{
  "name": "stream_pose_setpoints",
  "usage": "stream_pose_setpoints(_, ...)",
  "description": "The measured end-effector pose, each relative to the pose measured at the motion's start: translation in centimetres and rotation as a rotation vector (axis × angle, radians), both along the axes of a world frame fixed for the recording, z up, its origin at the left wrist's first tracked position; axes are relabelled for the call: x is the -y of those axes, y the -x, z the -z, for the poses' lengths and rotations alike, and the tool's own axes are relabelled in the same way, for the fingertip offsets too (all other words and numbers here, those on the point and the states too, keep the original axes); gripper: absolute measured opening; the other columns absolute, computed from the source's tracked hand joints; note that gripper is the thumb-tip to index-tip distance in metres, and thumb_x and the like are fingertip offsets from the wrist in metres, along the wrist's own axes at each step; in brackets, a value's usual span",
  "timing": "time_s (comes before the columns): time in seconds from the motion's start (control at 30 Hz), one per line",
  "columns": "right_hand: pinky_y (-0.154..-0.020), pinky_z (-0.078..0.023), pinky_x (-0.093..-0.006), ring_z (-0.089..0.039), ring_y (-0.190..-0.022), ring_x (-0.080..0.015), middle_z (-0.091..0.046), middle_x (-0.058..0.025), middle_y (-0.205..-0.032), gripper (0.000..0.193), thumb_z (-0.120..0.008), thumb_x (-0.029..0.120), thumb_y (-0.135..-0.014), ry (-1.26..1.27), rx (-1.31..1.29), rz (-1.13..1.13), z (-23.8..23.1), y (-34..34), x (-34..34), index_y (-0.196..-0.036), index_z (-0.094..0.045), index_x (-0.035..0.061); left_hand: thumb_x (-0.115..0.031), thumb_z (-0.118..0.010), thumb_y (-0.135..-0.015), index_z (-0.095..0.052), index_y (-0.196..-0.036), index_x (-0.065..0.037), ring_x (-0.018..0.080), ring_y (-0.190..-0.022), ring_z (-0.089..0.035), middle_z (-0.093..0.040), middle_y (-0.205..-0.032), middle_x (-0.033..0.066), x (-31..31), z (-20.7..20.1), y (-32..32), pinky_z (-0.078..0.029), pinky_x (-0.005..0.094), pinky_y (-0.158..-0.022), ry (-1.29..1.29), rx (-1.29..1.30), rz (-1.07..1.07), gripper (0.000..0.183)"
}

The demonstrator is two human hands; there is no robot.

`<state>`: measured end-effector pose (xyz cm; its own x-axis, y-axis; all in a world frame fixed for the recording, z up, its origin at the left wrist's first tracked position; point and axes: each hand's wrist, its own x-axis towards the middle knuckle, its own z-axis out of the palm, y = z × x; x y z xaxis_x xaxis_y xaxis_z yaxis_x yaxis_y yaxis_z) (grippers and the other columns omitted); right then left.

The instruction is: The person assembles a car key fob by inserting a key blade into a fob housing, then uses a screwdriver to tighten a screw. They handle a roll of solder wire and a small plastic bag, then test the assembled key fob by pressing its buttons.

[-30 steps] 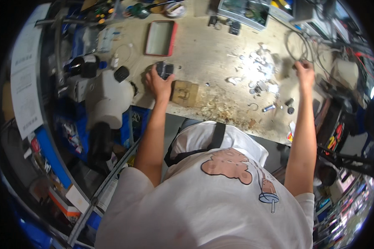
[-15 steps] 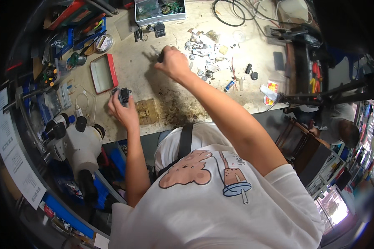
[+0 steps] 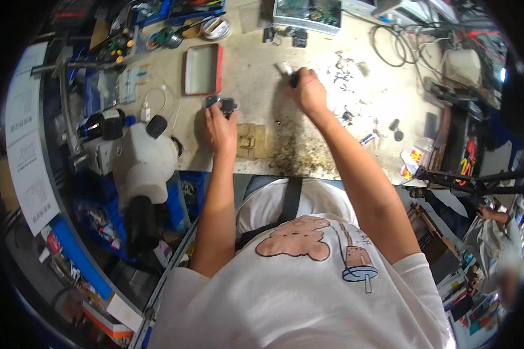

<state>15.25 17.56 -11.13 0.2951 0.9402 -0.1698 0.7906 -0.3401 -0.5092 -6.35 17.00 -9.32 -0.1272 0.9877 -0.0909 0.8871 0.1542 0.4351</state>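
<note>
My left hand grips a small black device and holds it down on the worn workbench, next to a brown wooden block. My right hand is closed around a small dark tool with a pale tip, held above the bench just right of the red tray. A scatter of small metal parts lies beyond my right hand.
A white microscope stands at the bench's left. A component box sits at the back, cables and a white unit at the back right. Tools and tape rolls crowd the back left. Another person's hand shows at right.
My right hand came back from the far right of the bench toward the middle and now holds a small tool. My left hand stayed on the black device.
</note>
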Motion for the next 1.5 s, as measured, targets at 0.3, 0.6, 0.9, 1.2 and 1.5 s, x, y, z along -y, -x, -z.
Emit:
stream_pose_setpoints(0.3, -0.065, -0.047, -0.0379, -0.059, -0.077, -0.0306, -0.056, -0.0169, -0.092, 0.036, -0.066, 0.025, -0.074, -0.119, -0.108, 0.085, -2.4, -1.3, 0.5, -0.097, -0.054, 0.0004, -0.018, -0.069, -0.064, -0.054, -0.093, -0.004, 0.0319, -0.088, -0.053, -0.055, -0.092, 0.0134, -1.7, -0.8, -3.1, -0.045, 0.0412, -0.074, -0.152, 0.129, 0.103, 0.035)
stream_pose_setpoints(0.6, -0.07, -0.045, -0.0428, -0.057, -0.082, -0.0371, -0.057, -0.0221, -0.093, 0.029, -0.063, 0.022, -0.076, -0.129, -0.049, 0.37, -1.7, -3.5, -7.5, -0.086, -0.054, -0.0029, -0.011, -0.071, -0.069, -0.052, -0.098, 0.003, 0.0123, -0.069, -0.057, -0.061, -0.086, 0.008, -8.3, -1.6, -14.3, -0.047, 0.0253, -0.063, 0.0, 0.828, 0.033, 0.038)
stream_pose_setpoints(0.9, -0.066, -0.048, -0.0429, -0.061, -0.073, -0.0382, -0.061, -0.0238, -0.08, 0.039, -0.07, 0.024, -0.068, -0.032, -0.17, 0.535, -0.9, -4.3, -8.2, -0.084, -0.051, -0.0062, -0.022, -0.067, -0.067, -0.06, -0.095, -0.01, 0.0306, -0.09, -0.058, -0.061, -0.097, 0.0103, -15.1, -3.9, -21.7, -0.047, 0.0394, -0.074, -0.105, 0.319, 0.337, 0.031)
stream_pose_setpoints(1.2, -0.049, -0.051, -0.0249, -0.059, -0.06, -0.0136, -0.06, -0.0085, -0.076, 0.012, -0.063, 0.001, -0.075, -0.182, -0.658, 0.641, -2.4, -9.9, -4.0, -0.084, -0.056, -0.0025, 0.0, -0.062, -0.07, -0.058, -0.1, -0.003, 0.0266, -0.089, -0.06, -0.062, -0.096, 0.0137, -16.8, -0.9, -22.0, -0.048, 0.035, -0.074, -0.071, 0.511, 0.45, 0.03)
stream_pose_setpoints(1.5, -0.062, -0.056, -0.0322, -0.06, -0.064, -0.0185, -0.058, -0.0089, -0.077, 0.007, -0.06, 0.002, -0.08, -0.306, -1.078, 0.791, -4.1, -12.7, -9.5, -0.081, -0.054, -0.0026, 0.004, -0.057, -0.077, -0.058, -0.097, 0.002, 0.0134, -0.083, -0.059, -0.063, -0.089, 0.0066, -11.0, -2.8, -16.0, -0.047, 0.0246, -0.073, -0.086, 0.898, 0.156, 0.02)
